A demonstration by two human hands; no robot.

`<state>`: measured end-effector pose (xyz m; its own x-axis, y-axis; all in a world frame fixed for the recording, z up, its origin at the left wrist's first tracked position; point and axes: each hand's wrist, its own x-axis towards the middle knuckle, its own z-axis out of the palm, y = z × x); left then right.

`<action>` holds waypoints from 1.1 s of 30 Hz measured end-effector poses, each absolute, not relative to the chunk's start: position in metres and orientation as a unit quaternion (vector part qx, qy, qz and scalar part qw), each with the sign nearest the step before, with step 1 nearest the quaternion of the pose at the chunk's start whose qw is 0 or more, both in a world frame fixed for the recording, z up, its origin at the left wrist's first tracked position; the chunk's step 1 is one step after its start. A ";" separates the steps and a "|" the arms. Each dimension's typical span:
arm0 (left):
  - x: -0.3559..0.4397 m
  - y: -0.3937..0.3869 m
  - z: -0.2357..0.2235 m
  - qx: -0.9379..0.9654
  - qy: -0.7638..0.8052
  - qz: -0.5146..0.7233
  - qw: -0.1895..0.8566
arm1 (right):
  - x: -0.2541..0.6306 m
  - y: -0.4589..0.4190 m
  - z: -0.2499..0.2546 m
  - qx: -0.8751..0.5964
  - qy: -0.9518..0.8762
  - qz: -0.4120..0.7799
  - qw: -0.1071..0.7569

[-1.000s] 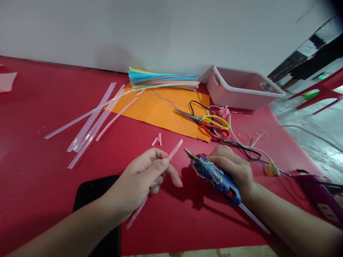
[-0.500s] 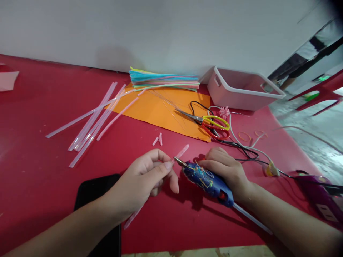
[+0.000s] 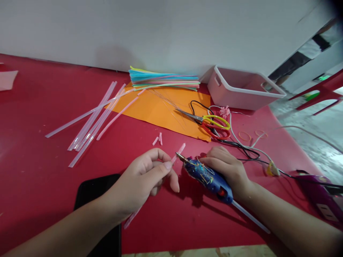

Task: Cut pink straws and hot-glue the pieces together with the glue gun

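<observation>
Between thumb and fingers, my left hand (image 3: 154,171) pinches a thin pink strip (image 3: 180,150), one end sticking out past the fingertips and the other showing below the palm. My right hand (image 3: 227,167) is wrapped round a blue hot glue gun (image 3: 207,176) with a clear glue stick (image 3: 252,217) jutting from its back. The metal nozzle (image 3: 180,156) is at the strip, just beyond my left fingertips; whether it touches I cannot tell. A few short pink pieces (image 3: 160,138) lie on the red table just beyond my left hand.
Scissors (image 3: 214,123) and an orange sheet (image 3: 160,110) lie ahead, with bundled pipe cleaners (image 3: 163,80) behind. Clear glue sticks (image 3: 91,125) are at left, a pale bin (image 3: 241,96) at back right. A black phone (image 3: 107,235) lies under my left forearm. Cords (image 3: 241,144) run right to a purple power strip (image 3: 318,196).
The glue gun's nozzle has shifted slightly up and right along the pink strip, away from my left fingertips. The strip's free end has tilted a little; my left hand has barely moved.
</observation>
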<state>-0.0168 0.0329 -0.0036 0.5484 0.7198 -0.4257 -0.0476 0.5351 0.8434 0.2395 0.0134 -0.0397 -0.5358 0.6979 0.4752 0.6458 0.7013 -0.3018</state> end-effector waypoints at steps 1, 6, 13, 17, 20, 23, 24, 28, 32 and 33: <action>-0.017 0.033 -0.004 0.413 0.406 0.248 0.776 | 0.240 0.013 -0.040 -0.387 -0.874 0.048 0.291; -0.017 0.033 -0.005 0.410 0.399 0.251 0.781 | 0.241 0.014 -0.042 -0.400 -0.867 0.054 0.293; -0.017 0.032 -0.004 0.394 0.396 0.248 0.792 | 0.240 0.014 -0.039 -0.404 -0.867 0.044 0.290; -0.015 0.034 -0.003 0.387 0.392 0.254 0.796 | 0.240 0.015 -0.040 -0.410 -0.860 0.048 0.300; -0.015 0.034 -0.003 0.385 0.387 0.257 0.797 | 0.240 0.015 -0.040 -0.411 -0.857 0.046 0.307; -0.016 0.033 -0.003 0.385 0.384 0.259 0.798 | 0.240 0.015 -0.041 -0.413 -0.857 0.044 0.305; -0.016 0.033 -0.003 0.385 0.384 0.259 0.799 | 0.240 0.015 -0.041 -0.413 -0.857 0.042 0.305; -0.017 0.032 -0.003 0.381 0.382 0.256 0.802 | 0.241 0.015 -0.041 -0.418 -0.858 0.038 0.297; -0.016 0.032 -0.003 0.373 0.382 0.259 0.805 | 0.242 0.016 -0.040 -0.424 -0.855 0.019 0.298; -0.016 0.032 -0.003 0.371 0.383 0.261 0.805 | 0.242 0.016 -0.039 -0.431 -0.849 0.008 0.305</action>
